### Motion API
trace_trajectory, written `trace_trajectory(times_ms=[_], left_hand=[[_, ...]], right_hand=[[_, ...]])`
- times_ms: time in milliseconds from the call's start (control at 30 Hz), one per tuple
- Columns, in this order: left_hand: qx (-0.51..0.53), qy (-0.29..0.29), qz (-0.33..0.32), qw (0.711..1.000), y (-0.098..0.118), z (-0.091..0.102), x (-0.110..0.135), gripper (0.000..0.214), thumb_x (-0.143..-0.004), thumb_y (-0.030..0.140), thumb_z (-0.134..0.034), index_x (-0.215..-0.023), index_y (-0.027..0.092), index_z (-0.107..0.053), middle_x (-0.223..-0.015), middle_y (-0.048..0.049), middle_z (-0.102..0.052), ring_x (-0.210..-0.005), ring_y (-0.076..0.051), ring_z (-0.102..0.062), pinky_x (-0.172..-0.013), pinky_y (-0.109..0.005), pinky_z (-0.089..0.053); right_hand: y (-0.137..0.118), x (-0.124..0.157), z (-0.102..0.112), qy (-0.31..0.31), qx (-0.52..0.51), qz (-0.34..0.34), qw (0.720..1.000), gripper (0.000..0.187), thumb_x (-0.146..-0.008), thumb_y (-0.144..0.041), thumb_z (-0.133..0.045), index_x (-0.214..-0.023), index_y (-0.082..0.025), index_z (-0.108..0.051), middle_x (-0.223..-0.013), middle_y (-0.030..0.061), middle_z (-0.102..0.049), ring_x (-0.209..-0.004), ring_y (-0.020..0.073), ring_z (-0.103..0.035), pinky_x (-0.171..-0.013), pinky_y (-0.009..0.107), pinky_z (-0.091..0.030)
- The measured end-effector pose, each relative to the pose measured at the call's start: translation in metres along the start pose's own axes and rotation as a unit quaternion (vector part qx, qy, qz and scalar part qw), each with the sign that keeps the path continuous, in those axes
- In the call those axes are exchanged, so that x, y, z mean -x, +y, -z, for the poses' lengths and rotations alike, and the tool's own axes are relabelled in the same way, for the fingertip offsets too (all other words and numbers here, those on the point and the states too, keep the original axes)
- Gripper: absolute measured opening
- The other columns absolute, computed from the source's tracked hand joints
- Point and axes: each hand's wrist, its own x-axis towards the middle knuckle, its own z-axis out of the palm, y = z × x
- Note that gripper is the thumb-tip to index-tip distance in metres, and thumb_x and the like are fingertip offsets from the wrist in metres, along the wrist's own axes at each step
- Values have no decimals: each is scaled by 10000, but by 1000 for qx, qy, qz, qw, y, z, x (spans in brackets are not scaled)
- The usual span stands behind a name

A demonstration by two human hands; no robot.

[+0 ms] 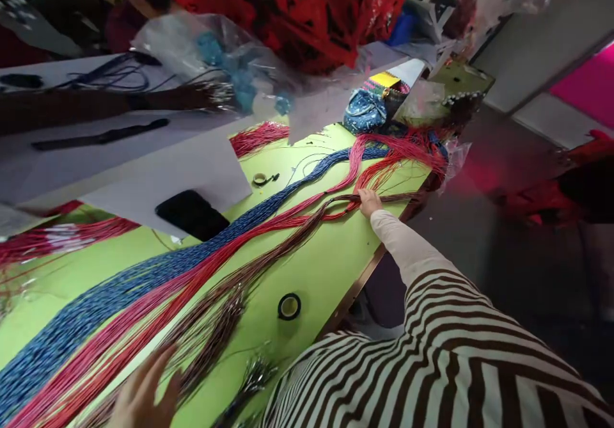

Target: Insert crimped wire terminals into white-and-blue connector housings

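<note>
Nearby: the left hand [144, 393] lies at the near edge, fingers spread wide, released and just beside the brown wires [230, 297]; it grasps nothing that shows.

Wire ends: a small cluster of metal-tipped wire ends [252, 377] sits near the left hand, by the table's near edge.

Wire run: the brown wires lie alongside long bundles of red wires [144, 306] and blue wires [96, 306], sweeping diagonally across the lime-green tabletop [307, 268] from near left to far right.

Handling: the bundles should be light and limp, and the thin strands may slip apart. A gathered section looks the surest place to take hold, and the metal tips could snag.

Right hand: the right hand [369, 201], reaching from a cream sleeve [412, 245], touches the brown and red strands farther along. Its fingers look partly curled, but from this angle I can't tell whether it is gripping them.

Table items: a roll of tape [289, 306] lies right of the bundles. Farther left, a black phone [192, 214] rests against a white card sheet [182, 175].

Far side: a denim bag [364, 113] sits beyond the wire run, near a clear plastic bag with blue contents [225, 63]. Red printed cloth [292, 12] bulks above them.
</note>
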Motion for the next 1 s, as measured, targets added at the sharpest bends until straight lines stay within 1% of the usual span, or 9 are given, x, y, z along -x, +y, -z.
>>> trace_trajectory(times_ms=[33,133,267,367,467,600,700,900,1000], left_hand=[[37,17,-23,999,17,-21,-24,768,-745,306,-520,-1413,546,-228,-1319,45,-574,-1068,-320,-616,-855,-508,-526],[84,-48,-119,988,81,-86,-114,588,-834,271,-466,-1408,380,-393,-1233,-73,-611,-1158,-278,-564,-1003,-477,-458],[90,-118,-223,964,185,-169,-230,470,-836,204,-425,-1297,209,-513,-1250,-128,-594,-1188,-270,-525,-1050,-456,-403],[39,-155,-227,961,251,-219,-285,601,-740,124,-523,-1337,143,-458,-1377,-170,-497,-1286,-325,-423,-1083,-496,-323],[-9,-168,-200,965,289,-253,-312,587,-773,93,-486,-1355,139,-430,-1388,-200,-477,-1316,-351,-376,-1083,-568,-234],[-25,-202,-206,957,299,-263,-333,273,-883,206,-427,-1073,142,-612,-1037,-200,-659,-1035,-323,-579,-951,-512,-372],[-26,-235,-232,944,296,-250,-343,217,-906,264,-443,-896,152,-629,-895,-158,-669,-877,-265,-617,-794,-381,-453],[1,-279,-268,922,307,-227,-326,179,-919,269,-458,-854,188,-604,-844,-73,-677,-746,-182,-624,-648,-277,-449],[15,-291,-244,925,308,-223,-315,181,-925,260,-450,-860,178,-597,-857,-62,-681,-761,-184,-631,-651,-277,-454]], right_hand=[[3,-4,-3,-3,1,-5,1000,370,-876,-183,-530,-1240,-131,-500,-1256,123,-504,-1169,258,-450,-1010,485,-334],[8,-12,-6,-15,-5,10,1000,266,-901,-247,-508,-1136,-135,-564,-1202,107,-523,-1163,248,-435,-1021,475,-299],[24,-8,1,-29,-31,63,997,219,-893,-217,-482,-1053,-138,-609,-1181,133,-539,-1141,238,-408,-1026,414,-247],[35,3,6,-47,-59,86,993,231,-896,-231,-471,-1087,-166,-584,-1084,89,-603,-1039,201,-485,-1015,382,-260],[40,10,7,-72,-98,94,988,257,-918,-257,-427,-1138,-193,-545,-1038,50,-641,-927,159,-553,-910,303,-357],[54,12,9,-119,-153,101,976,326,-853,-334,-549,-1169,-254,-544,-975,-20,-683,-811,117,-611,-697,203,-417],[96,24,12,-126,-161,66,977,295,-744,-282,-656,-1038,-268,-637,-844,-40,-702,-723,121,-628,-613,192,-414],[216,84,14,5,-99,-122,988,205,-735,-114,-561,-867,-194,-696,-918,32,-718,-806,153,-652,-699,234,-462],[251,106,31,56,-67,-167,982,135,-734,-106,-568,-723,-168,-688,-727,28,-700,-649,130,-622,-637,231,-467]])
